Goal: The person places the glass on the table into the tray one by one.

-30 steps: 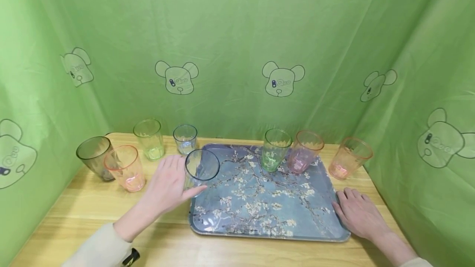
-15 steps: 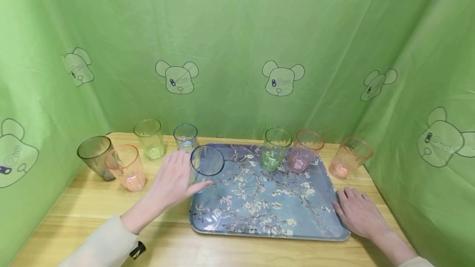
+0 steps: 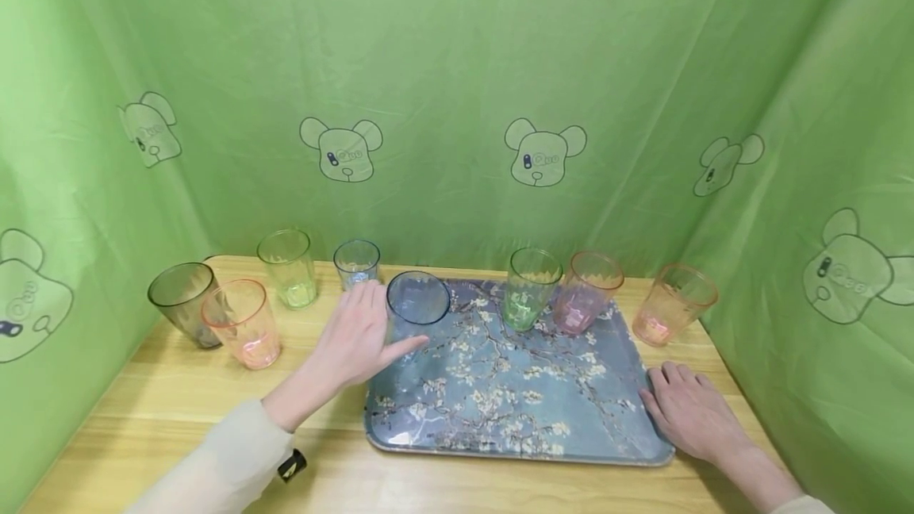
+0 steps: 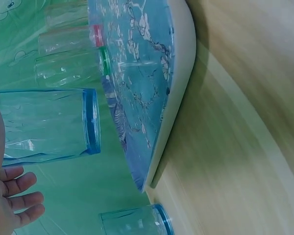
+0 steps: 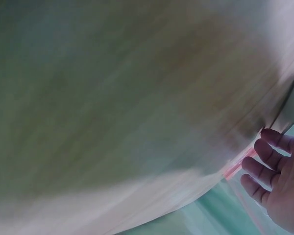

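My left hand [image 3: 360, 335] holds a tall clear blue glass [image 3: 418, 300] upright by its side, over the left part of a blue tray [image 3: 500, 427] printed with blossom branches. In the left wrist view the blue glass [image 4: 46, 127] is gripped near its rim, and its base hangs above the tray's surface. A green glass [image 3: 528, 292] and a pink-purple glass [image 3: 585, 296] stand side by side at the back right of the tray. My right hand [image 3: 693, 411] rests at the tray's right edge, fingers relaxed; in the right wrist view its fingers [image 5: 269, 156] are slightly bent.
Left of the tray stand a dark grey glass [image 3: 189, 308], an orange-pink glass [image 3: 246, 327], a yellow-green glass [image 3: 289, 272] and a smaller blue glass [image 3: 357, 264]. Another orange glass [image 3: 667, 308] is right of the tray. A green curtain [image 3: 443, 62] surrounds the wooden table [image 3: 321, 466].
My left hand has carried the blue glass right and slightly away from me, farther over the tray. My right hand and the other glasses have stayed in place.
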{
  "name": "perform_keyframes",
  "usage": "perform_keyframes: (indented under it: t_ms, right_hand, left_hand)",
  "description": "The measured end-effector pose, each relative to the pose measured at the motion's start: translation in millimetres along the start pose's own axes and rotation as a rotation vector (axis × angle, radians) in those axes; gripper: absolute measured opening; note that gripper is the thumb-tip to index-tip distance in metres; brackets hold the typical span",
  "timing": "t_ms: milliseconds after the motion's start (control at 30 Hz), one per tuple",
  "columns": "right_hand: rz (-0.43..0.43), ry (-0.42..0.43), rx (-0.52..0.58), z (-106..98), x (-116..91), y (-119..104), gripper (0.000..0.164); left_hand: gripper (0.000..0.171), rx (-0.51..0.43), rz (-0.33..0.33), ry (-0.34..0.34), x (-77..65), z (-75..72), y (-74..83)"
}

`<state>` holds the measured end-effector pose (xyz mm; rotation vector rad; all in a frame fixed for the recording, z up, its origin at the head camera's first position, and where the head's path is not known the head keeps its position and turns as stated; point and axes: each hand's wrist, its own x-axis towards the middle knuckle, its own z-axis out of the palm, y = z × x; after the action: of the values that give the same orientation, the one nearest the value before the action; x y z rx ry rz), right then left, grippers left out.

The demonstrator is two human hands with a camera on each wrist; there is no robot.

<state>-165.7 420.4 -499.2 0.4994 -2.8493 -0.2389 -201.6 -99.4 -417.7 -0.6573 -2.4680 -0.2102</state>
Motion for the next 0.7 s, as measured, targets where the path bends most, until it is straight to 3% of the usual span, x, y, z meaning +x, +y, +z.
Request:
perform_keyframes:
  t_ms: [333, 700]
  right_hand:
    - [-0.012, 0.017, -0.014, 0.8, -0.5, 0.1, 0.031]
    - [-0.050, 0.106, -0.045, 2.5, -0.3, 0.1, 0.029]
  left_hand:
    - [0.079, -0.039, -0.044, -0.035, 16.3, 14.6, 1.5]
    - [0.088, -0.056, -0.089, -0.077, 31.9, 33.4, 4.5]
